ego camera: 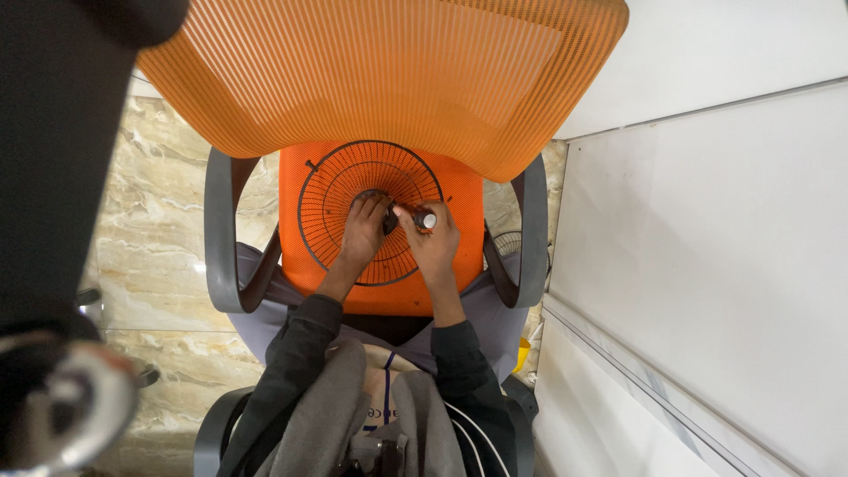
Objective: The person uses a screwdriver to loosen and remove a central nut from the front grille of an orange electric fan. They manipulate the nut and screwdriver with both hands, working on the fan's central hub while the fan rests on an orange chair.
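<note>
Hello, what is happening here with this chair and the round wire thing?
A person leans over an orange mesh chair. A round black wire fan guard lies flat on the orange seat. The left hand rests on the guard's dark centre hub. The right hand holds a small tool with a light tip pointed at that hub. Whether it is a screwdriver or a marker cannot be told. Another fan partly shows on the floor beside the chair.

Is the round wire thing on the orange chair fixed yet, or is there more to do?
Done: the fan guard lies flat on the chair seat. In hand: the left hand presses on its dark hub, while the right hand holds a screwdriver tip against it. Left: the work at the hub looks unfinished; the guard is on no fan.
</note>
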